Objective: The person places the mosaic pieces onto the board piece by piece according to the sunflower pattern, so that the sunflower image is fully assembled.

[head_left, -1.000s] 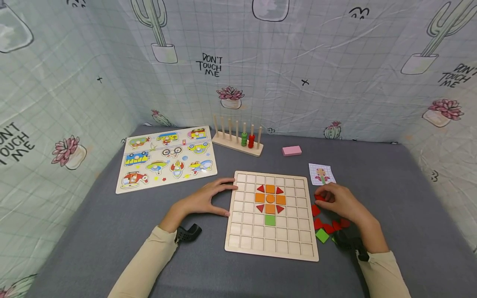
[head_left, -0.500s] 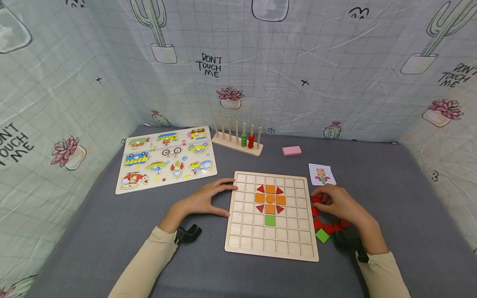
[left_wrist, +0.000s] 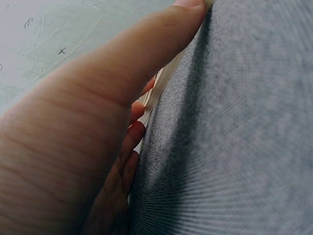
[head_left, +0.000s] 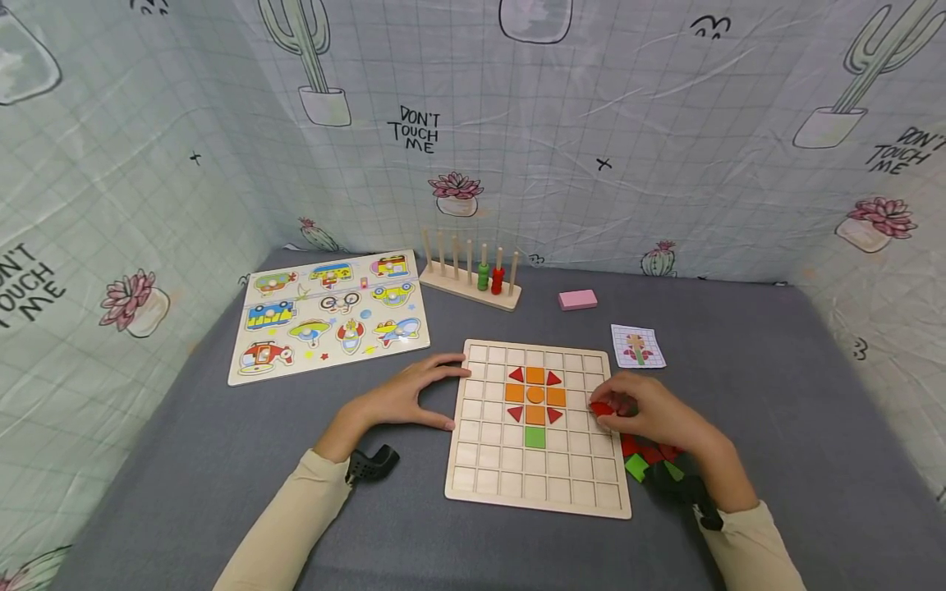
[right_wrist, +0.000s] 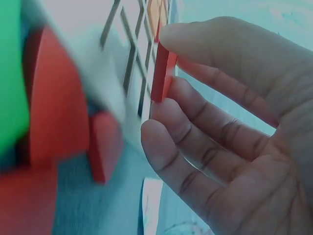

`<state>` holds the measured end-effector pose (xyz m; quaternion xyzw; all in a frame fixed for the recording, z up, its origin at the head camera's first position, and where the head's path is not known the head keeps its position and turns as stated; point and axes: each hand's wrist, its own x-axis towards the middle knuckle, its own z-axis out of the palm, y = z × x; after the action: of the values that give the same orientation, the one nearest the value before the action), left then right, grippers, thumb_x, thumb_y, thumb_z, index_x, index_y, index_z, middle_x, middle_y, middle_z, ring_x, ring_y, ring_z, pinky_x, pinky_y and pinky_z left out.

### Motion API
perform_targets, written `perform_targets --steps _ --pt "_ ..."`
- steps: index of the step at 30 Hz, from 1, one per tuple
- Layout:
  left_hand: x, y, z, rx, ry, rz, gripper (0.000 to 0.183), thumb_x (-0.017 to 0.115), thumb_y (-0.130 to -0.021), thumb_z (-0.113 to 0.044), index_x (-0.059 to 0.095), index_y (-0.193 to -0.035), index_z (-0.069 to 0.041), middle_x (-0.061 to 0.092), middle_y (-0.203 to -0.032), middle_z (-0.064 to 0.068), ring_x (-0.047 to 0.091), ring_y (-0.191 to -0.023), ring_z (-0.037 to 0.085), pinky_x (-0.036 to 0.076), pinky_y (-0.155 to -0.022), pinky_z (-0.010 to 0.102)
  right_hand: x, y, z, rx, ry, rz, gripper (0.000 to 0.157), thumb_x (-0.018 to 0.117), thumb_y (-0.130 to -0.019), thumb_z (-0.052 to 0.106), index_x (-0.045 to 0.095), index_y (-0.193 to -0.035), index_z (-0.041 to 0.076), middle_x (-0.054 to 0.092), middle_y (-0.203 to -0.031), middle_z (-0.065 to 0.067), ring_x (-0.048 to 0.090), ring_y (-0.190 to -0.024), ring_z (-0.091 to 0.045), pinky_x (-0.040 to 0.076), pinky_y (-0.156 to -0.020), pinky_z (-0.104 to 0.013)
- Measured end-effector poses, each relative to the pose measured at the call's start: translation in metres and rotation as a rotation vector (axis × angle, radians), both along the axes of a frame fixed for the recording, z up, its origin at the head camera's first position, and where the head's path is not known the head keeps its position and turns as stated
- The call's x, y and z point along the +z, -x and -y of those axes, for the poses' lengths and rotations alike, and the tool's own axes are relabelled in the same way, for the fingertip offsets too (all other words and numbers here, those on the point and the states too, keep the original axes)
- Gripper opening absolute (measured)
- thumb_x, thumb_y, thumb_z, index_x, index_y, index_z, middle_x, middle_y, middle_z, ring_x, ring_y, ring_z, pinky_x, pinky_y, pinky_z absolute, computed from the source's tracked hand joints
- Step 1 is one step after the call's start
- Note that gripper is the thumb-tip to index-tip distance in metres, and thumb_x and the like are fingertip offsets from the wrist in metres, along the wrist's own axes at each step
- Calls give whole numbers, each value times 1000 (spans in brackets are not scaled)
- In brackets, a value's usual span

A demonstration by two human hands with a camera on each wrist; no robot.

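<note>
A square wooden grid board (head_left: 488, 472) lies on the table, with orange squares, an orange disc, red triangles and a green square (head_left: 535, 437) set in its middle columns. At its left edge rests my left hand (head_left: 402, 396), thumb and fingers spread and touching the rim; the left wrist view shows the thumb (left_wrist: 107, 78) reaching to that edge. Over the board's right side my right hand (head_left: 658, 414) pinches a flat red block (right_wrist: 164, 73) between thumb and fingertips. The block's full outline is partly covered by the fingers.
Loose red pieces (head_left: 643, 448) and green squares (head_left: 636, 468) lie right of the board, partly under the right wrist. A pattern card (head_left: 637, 345) is behind them. Farther back are a pink block (head_left: 577, 300), a peg stand (head_left: 469, 287) and a vehicle puzzle (head_left: 328, 320).
My right hand has moved left from the loose pieces to above the board's right edge, carrying the red block. The left hand stays at the board's left edge.
</note>
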<state>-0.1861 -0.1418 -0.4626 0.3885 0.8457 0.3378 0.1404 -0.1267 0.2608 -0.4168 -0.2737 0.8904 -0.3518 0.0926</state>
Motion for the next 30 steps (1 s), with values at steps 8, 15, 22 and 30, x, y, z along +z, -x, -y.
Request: perform_targets --steps 8,15,22,30 --pt "-1 0 1 3 -1 -2 78 82 -78 -43 47 -145 -23 29 -157 0 28 -143 25 26 -112 53 2 -5 24 86 5 38 25 77 -83 8 69 -106 6 63 -97 -2 55 -81 -17 51 -67 -27" --pt "0 -1 0 -3 -9 -14 78 82 -78 -42 47 -145 -22 30 -157 2 29 -142 27 27 -111 53 -2 -8 41 174 31 47 20 75 -85 6 70 -104 8 63 -99 -2 56 -81 -14 51 -70 -27" --pt "-1 0 0 -5 -9 -14 77 82 -78 -41 47 -145 -21 30 -156 3 29 -142 28 27 -111 54 -7 -10 50 222 34 17 16 75 -84 3 70 -97 10 62 -92 2 52 -77 -14 46 -65 -25" --pt "-1 1 -1 1 -7 -1 77 82 -79 -41 47 -145 -20 29 -157 3 29 -143 28 26 -111 54 -10 -8 51 237 32 -34 14 76 -84 4 72 -91 15 66 -89 7 54 -79 -13 47 -71 -26"
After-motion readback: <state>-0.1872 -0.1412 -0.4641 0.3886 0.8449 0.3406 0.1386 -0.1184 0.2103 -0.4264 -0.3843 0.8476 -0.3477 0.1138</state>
